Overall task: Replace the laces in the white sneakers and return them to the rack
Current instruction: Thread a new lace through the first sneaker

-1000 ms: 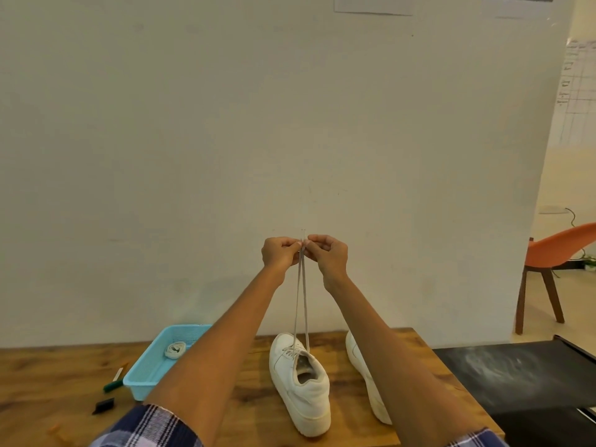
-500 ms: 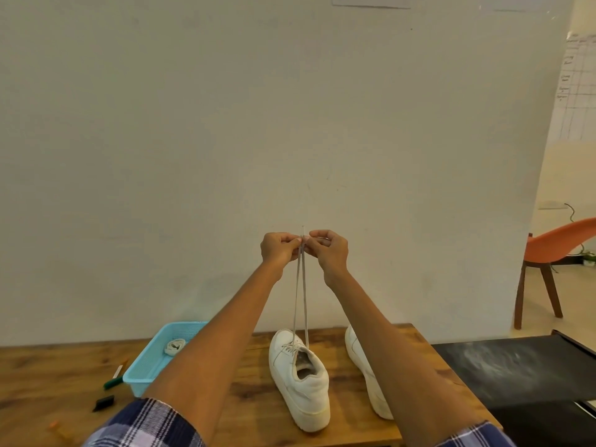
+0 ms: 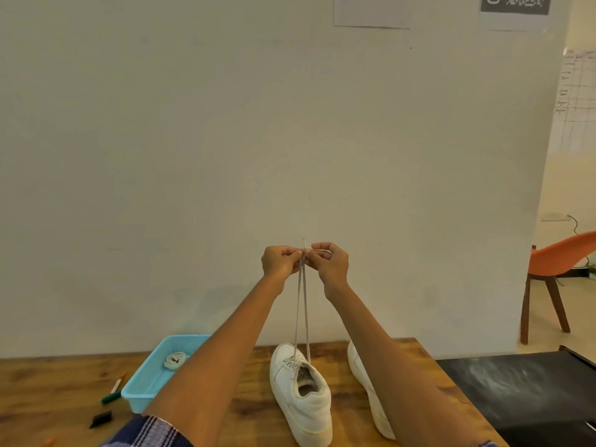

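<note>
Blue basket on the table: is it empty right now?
No. A rolled-up white lace lies inside the blue basket, near its far end.

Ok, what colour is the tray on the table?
Light blue tray, clearest in the head view.

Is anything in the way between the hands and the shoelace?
No. The left hand and the right hand already pinch the two ends of the lace, pulled straight up from the near white sneaker. The rack is out of view, so that path cannot be judged.
</note>
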### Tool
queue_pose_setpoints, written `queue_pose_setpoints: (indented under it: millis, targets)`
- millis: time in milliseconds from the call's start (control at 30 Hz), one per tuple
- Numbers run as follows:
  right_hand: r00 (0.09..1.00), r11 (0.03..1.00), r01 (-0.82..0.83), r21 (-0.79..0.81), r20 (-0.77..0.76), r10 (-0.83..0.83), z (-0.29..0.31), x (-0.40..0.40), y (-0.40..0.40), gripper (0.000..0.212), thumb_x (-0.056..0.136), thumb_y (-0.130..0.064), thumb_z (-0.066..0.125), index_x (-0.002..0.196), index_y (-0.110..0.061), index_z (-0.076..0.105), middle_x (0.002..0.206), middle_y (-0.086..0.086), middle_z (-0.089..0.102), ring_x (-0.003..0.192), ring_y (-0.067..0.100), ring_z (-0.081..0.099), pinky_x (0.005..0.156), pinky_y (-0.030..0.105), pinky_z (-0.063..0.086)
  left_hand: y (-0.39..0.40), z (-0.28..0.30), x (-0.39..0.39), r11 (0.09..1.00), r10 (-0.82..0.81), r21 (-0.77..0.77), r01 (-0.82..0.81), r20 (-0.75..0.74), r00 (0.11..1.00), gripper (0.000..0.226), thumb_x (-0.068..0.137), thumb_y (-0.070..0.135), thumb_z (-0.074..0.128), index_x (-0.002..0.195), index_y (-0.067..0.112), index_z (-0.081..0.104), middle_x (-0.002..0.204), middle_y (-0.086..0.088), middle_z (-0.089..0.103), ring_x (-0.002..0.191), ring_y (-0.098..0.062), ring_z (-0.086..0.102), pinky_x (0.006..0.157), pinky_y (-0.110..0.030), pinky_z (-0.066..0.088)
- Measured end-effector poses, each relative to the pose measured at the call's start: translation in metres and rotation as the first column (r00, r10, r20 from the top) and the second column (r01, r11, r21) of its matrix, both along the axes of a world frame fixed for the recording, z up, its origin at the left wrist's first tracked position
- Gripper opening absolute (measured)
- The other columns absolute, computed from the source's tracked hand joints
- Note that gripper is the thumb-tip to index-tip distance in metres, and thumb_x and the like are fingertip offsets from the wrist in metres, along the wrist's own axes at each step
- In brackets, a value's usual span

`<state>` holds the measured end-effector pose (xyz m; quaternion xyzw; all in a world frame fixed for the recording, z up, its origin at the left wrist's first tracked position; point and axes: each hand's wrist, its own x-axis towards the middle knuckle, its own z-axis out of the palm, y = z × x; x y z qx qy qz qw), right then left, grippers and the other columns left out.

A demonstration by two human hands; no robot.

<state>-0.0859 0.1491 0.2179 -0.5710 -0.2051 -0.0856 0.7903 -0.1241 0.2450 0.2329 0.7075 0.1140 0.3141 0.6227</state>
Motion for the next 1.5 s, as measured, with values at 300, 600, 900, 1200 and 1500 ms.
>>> queue_pose_setpoints:
  millis: [300,600,900,1200,1500]
  targets:
    - [0.992,0.954,0.003,-0.301,0.123,0.036,0.026,0.013,-0.010,0.012,0.079,0.000,0.069,0.085,-0.006,0.061,0.073,0.004,0.065,0.065,0.012,0.063,0.061,0.018,0.051,0.000,0.005,-0.001,0.981,-0.133,0.133,0.143,-0.080,0.988,0.012,0.089,0.005,0.062,0.092,-0.004,0.069,0.091,-0.012,0.067,0.085,-0.021,0.062,0.080,-0.029,0.052]
    - [0.983,0.402,-0.013,-0.915,0.061,0.172,0.014,0.006,0.001,0.019,0.085,-0.001,0.059,0.100,0.009,0.067,0.090,0.018,0.069,0.077,0.027,0.068,0.078,0.035,0.058,-0.008,-0.007,0.003,0.851,0.190,0.476,-0.223,0.117,0.975,0.012,0.086,0.008,0.065,0.087,0.000,0.074,0.085,-0.013,0.072,0.077,-0.020,0.064,0.069,-0.020,0.045]
    - [0.998,0.748,-0.013,-0.663,0.035,0.049,-0.018,0.041,0.000,0.020,0.090,0.005,0.047,0.087,0.009,0.067,0.073,0.013,0.062,0.053,0.014,0.059,0.059,0.023,0.057,0.052,-0.085,-0.012,0.344,0.746,0.918,0.196,-0.395,0.537,0.027,0.095,0.013,0.044,0.115,0.010,0.061,0.112,-0.006,0.063,0.107,-0.022,0.059,0.083,-0.034,0.042]
    - [0.993,0.332,-0.095,-0.939,-0.069,0.091,-0.136,0.056,0.024,0.045,0.092,-0.017,0.056,0.131,0.003,0.049,0.136,0.017,0.049,0.122,0.028,0.050,0.103,0.034,0.039,0.038,-0.211,0.020,0.773,0.049,0.510,0.377,-0.641,0.766,0.022,0.093,0.015,0.053,0.110,0.009,0.065,0.117,-0.009,0.064,0.107,-0.024,0.058,0.089,-0.027,0.043]
    - [0.971,0.276,-0.118,-0.954,-0.052,0.235,-0.175,0.044,0.009,0.026,0.085,-0.010,0.063,0.110,-0.010,0.070,0.108,0.007,0.070,0.098,0.016,0.063,0.089,0.025,0.050,0.015,-0.250,0.000,0.930,0.160,0.367,-0.010,-0.382,0.910,0.013,0.098,0.016,0.043,0.088,0.013,0.051,0.085,0.000,0.055,0.080,-0.015,0.052,0.058,-0.018,0.037]
